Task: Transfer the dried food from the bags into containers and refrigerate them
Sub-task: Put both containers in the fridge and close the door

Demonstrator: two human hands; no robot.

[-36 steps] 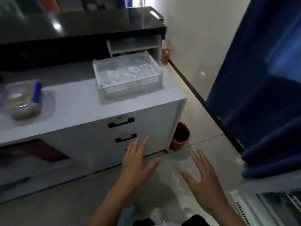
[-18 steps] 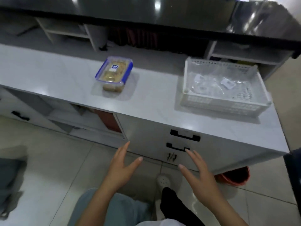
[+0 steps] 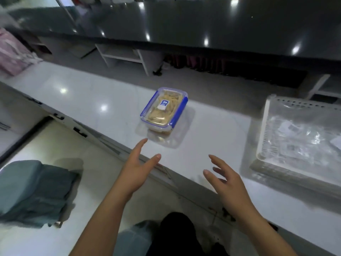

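Note:
A clear container (image 3: 163,109) with blue lid clips and a white label stands on the white counter (image 3: 212,126), filled with pale dried food. My left hand (image 3: 137,169) reaches toward it with straight fingers, its fingertips just short of the container's near end. My right hand (image 3: 227,179) is spread open over the counter's front edge, to the right of the container and apart from it. Neither hand holds anything.
A white slatted basket (image 3: 265,130) holding clear plastic bags sits on the counter at the right. A dark glossy upper counter (image 3: 203,24) runs along the back with open shelves below it. A teal seat (image 3: 35,191) stands on the floor at the left.
The view has swung left from the basket and closed in on the counter. Both hands have risen from drawer height to the counter's front edge, toward the container.

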